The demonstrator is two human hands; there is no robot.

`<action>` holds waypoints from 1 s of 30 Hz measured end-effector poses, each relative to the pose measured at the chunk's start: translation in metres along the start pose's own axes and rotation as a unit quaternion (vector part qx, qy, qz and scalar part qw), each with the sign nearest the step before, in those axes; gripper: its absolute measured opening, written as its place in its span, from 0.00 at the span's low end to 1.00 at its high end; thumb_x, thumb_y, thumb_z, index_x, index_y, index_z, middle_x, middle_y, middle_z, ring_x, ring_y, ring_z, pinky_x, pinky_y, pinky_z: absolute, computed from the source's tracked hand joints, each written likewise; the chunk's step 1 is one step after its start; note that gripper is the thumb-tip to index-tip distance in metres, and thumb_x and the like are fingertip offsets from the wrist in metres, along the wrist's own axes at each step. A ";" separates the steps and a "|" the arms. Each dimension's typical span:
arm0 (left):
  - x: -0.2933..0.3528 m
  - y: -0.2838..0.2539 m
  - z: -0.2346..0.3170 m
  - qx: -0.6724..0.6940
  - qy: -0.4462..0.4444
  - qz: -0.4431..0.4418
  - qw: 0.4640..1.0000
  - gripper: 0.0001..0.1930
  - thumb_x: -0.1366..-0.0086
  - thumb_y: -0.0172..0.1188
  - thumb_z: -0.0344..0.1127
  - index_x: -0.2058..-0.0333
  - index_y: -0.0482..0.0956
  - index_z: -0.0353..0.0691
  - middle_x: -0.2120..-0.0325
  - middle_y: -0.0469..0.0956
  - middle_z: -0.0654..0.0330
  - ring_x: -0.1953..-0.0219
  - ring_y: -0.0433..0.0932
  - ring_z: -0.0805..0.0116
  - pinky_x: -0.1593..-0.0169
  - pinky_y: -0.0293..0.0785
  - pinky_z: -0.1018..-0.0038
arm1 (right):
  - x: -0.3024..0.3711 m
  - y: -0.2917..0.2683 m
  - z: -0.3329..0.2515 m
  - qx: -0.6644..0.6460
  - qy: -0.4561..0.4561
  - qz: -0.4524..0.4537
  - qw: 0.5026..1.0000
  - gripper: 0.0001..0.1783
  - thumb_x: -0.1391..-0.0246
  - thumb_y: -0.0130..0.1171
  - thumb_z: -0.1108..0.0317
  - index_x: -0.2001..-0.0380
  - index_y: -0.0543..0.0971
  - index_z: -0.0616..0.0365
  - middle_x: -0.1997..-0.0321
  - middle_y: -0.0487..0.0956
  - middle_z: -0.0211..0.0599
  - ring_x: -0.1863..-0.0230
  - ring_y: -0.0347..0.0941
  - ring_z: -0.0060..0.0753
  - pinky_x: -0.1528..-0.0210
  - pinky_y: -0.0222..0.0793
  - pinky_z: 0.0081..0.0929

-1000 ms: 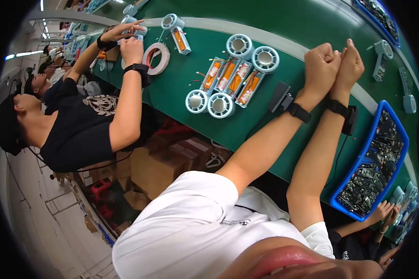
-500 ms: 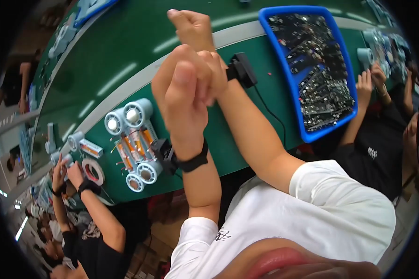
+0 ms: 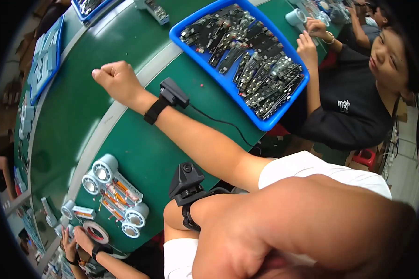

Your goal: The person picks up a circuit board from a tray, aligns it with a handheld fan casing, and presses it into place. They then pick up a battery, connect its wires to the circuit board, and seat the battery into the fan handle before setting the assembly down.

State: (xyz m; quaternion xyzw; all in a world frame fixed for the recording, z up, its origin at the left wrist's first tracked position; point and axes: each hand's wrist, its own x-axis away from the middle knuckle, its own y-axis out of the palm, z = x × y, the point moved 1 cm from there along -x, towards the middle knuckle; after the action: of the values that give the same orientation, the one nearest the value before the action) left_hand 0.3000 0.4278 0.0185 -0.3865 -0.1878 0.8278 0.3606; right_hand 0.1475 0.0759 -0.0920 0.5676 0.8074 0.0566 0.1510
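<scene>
My right hand [image 3: 118, 83] is closed in a fist with the thumb out, over the green work surface [image 3: 144, 144]; nothing shows in it. A black wrist device [image 3: 173, 93] with a cable sits on that wrist. My left hand [image 3: 302, 223] is raised very close to the view, bent back toward me, and its fingers are mostly hidden. A black camera [image 3: 186, 179] is strapped to the left wrist. Several light-blue handheld fan bodies [image 3: 118, 195], opened to show orange parts and loose wires, lie on the surface beyond the left arm, apart from both hands.
A blue tray [image 3: 260, 123] full of dark circuit boards lies to the right. A tape roll [image 3: 96, 232] and a co-worker's hands [image 3: 77, 242] are at lower left. Another co-worker in black [image 3: 354, 97] works at right. A blue tray of pale parts [image 3: 45, 65] stands far left.
My left hand has left its place beside the right wrist and come up close to the view. The view has shifted, putting the tray and my right fist further left.
</scene>
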 end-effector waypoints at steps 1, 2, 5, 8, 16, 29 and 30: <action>0.011 -0.030 -0.036 -0.143 -0.011 0.005 0.990 0.16 0.21 0.51 0.43 0.66 0.73 0.38 0.72 0.74 0.57 0.65 0.73 0.58 0.61 0.71 0.64 | -0.003 0.004 0.005 0.004 -0.008 0.004 1.000 0.31 0.31 0.61 0.59 0.83 0.59 0.59 0.84 0.55 0.21 0.78 0.50 0.16 0.77 0.49 0.31; 0.022 -0.060 -0.071 -0.260 -0.009 0.001 0.965 0.15 0.21 0.51 0.43 0.65 0.73 0.38 0.72 0.75 0.56 0.65 0.74 0.57 0.60 0.72 0.63 | -0.004 0.008 0.007 0.010 -0.009 -0.001 1.000 0.31 0.31 0.62 0.59 0.84 0.60 0.59 0.84 0.55 0.22 0.78 0.50 0.17 0.77 0.49 0.32; 0.036 -0.126 -0.156 -0.491 0.048 -0.056 0.868 0.15 0.22 0.52 0.41 0.65 0.74 0.37 0.71 0.76 0.55 0.64 0.75 0.55 0.58 0.72 0.62 | -0.005 -0.002 0.005 0.034 -0.008 0.011 0.999 0.31 0.32 0.62 0.59 0.84 0.61 0.60 0.85 0.56 0.25 0.78 0.51 0.18 0.77 0.51 0.33; 0.054 -0.174 -0.219 -0.567 0.087 -0.126 0.809 0.14 0.23 0.53 0.40 0.65 0.76 0.35 0.70 0.77 0.55 0.62 0.76 0.53 0.57 0.73 0.61 | -0.004 0.003 0.008 0.034 -0.017 -0.014 0.999 0.31 0.33 0.63 0.58 0.85 0.62 0.60 0.85 0.57 0.27 0.79 0.51 0.19 0.76 0.52 0.34; 0.077 -0.207 -0.285 -0.546 0.121 -0.202 0.804 0.12 0.26 0.55 0.36 0.63 0.79 0.32 0.68 0.81 0.52 0.58 0.79 0.49 0.52 0.76 0.58 | -0.007 -0.001 0.013 0.046 -0.019 -0.019 0.999 0.31 0.32 0.63 0.57 0.87 0.65 0.56 0.86 0.59 0.25 0.79 0.56 0.16 0.77 0.55 0.29; 0.185 -0.225 -0.276 -0.671 0.103 -0.219 0.701 0.09 0.26 0.55 0.32 0.57 0.84 0.37 0.55 0.84 0.56 0.47 0.80 0.56 0.40 0.76 0.64 | -0.015 -0.011 0.028 -0.164 0.132 -0.070 0.975 0.26 0.32 0.64 0.60 0.85 0.69 0.51 0.85 0.65 0.24 0.86 0.62 0.20 0.84 0.58 0.30; 0.214 -0.227 -0.268 -0.679 0.095 -0.245 0.685 0.09 0.26 0.55 0.32 0.57 0.84 0.38 0.54 0.84 0.56 0.46 0.80 0.57 0.40 0.76 0.64 | -0.016 -0.005 0.031 -0.166 0.120 -0.076 0.976 0.25 0.32 0.65 0.59 0.83 0.71 0.50 0.85 0.66 0.23 0.87 0.62 0.21 0.84 0.58 0.30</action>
State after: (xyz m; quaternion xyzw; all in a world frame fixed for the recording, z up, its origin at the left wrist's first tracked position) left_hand 0.5156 0.7469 -0.1241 -0.5426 -0.7514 0.3142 0.2056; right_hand 0.1571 0.0564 -0.1199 0.4604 0.8398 0.2458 0.1494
